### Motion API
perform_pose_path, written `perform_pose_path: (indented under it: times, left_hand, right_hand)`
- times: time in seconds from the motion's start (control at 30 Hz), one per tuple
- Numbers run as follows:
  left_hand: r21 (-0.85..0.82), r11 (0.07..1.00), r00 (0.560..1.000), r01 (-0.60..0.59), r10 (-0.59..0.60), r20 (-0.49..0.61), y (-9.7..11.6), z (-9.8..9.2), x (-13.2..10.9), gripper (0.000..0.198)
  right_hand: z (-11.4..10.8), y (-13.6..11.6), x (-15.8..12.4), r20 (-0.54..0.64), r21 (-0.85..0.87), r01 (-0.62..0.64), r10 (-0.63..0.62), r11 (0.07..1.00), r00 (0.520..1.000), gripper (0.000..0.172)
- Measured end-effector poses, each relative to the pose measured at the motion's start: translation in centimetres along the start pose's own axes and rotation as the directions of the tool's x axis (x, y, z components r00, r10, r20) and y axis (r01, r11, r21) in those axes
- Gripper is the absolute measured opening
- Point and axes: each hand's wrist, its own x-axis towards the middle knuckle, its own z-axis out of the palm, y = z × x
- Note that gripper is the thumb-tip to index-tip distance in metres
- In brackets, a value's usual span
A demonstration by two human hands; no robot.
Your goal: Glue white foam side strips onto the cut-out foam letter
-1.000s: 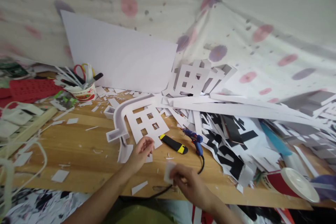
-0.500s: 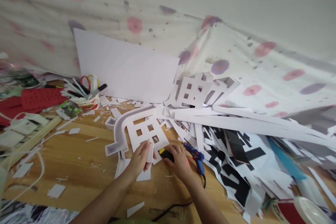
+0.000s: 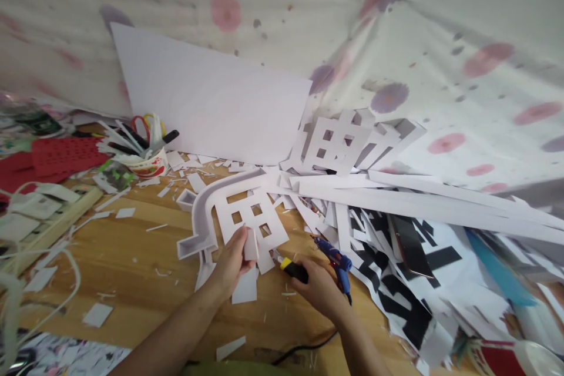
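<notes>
My left hand [image 3: 234, 255] is closed on a small white board piece [image 3: 251, 245], held upright between thumb and fingers. In my right hand [image 3: 321, 284] is a black and yellow utility knife [image 3: 294, 269], its blade pointing up and left toward the held piece, apart from it. Beyond both hands lies a flat white cut-out character [image 3: 247, 218] with square holes. A curved white raised-wall strip [image 3: 202, 215] runs along its left side. Just right of the knife rests a blue glue gun [image 3: 337, 259], with its cord trailing toward me.
A large white sheet [image 3: 207, 100] leans on the flowered curtain [image 3: 388, 41]. White letter shapes [image 3: 337, 142] stand at the back. A cup of tools [image 3: 152, 165] and a power strip [image 3: 57, 217] are at left. Paper scraps, a phone [image 3: 409, 247] and long strips [image 3: 396, 204] cover the right.
My right hand has lifted the utility knife from the table and its blade now shows. My left hand keeps the white piece, turned slightly. The view has shifted a little.
</notes>
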Motion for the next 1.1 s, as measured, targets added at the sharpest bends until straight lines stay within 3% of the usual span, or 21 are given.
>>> perform_pose_path:
  times: [0.1,0.23,0.33,0.43,0.5,0.57,0.63,0.7,0.77,0.83,0.93,1.0,1.1]
  left_hand:
    - [-0.142,0.985,0.994,0.094,-0.102,-0.049,0.9,0.3,0.3,0.026]
    - [-0.342,0.914,0.966,0.219,-0.253,-0.06,1.8,1.2,0.4,0.014]
    - [-0.378,0.902,0.969,0.21,-0.244,-0.044,1.9,1.8,0.0,0.015]
    - [-0.39,0.907,0.984,0.162,-0.177,-0.002,1.6,1.7,-0.2,0.017]
    - [-0.383,0.908,0.985,0.171,-0.163,0.053,1.4,1.0,-0.1,0.018]
    - [-0.329,0.91,0.967,0.253,-0.232,0.103,1.3,0.1,0.2,0.027]
    - [-0.217,0.887,0.91,0.408,-0.377,0.172,1.3,-0.8,0.5,0.033]
    - [-0.107,0.835,0.825,0.54,-0.5,0.263,1.5,-1.4,0.7,0.028]
    - [-0.083,0.816,0.786,0.572,-0.516,0.342,1.7,-1.3,0.8,0.023]
    - [-0.126,0.849,0.823,0.514,-0.446,0.352,1.9,-0.9,0.8,0.023]
    - [-0.2,0.932,0.938,0.304,-0.256,0.232,1.8,0.2,0.7,0.024]
    - [-0.222,0.961,0.983,0.164,-0.142,0.112,1.7,0.9,0.5,0.029]
    - [-0.217,0.973,0.997,0.075,-0.068,0.039,1.7,1.5,0.1,0.04]
  right_hand:
    - [-1.2,-0.1,-0.2,-0.005,0.027,-0.02,0.02,0.999,1.0,0.02]
    - [-1.7,-2.2,1.1,-0.149,0.287,0.027,0.017,0.958,0.989,0.021]
    - [-1.2,-5.0,3.0,-0.219,0.554,0.141,-0.02,0.82,0.976,0.022]
    - [-0.8,-7.2,4.7,-0.252,0.652,0.227,-0.075,0.724,0.965,0.021]
    - [-1.1,-7.9,5.2,-0.25,0.637,0.256,-0.119,0.727,0.961,0.021]
    - [-1.9,-8.2,5.2,-0.232,0.556,0.306,-0.21,0.773,0.95,0.021]
    - [-3.0,-8.3,5.0,-0.183,0.427,0.382,-0.336,0.819,0.924,0.022]
    - [-4.0,-8.3,4.7,-0.104,0.316,0.452,-0.443,0.834,0.89,0.021]
    - [-4.6,-8.3,4.6,-0.077,0.248,0.507,-0.505,0.826,0.86,0.022]
    - [-4.8,-8.2,4.5,-0.16,0.187,0.55,-0.527,0.814,0.835,0.025]
    - [-4.3,-8.0,4.1,-0.289,0.046,0.505,-0.473,0.862,0.833,0.028]
    - [-3.7,-7.8,3.5,-0.246,-0.058,0.421,-0.422,0.905,0.873,0.026]
    - [-2.6,-7.8,2.5,-0.099,-0.174,0.37,-0.39,0.913,0.915,0.024]
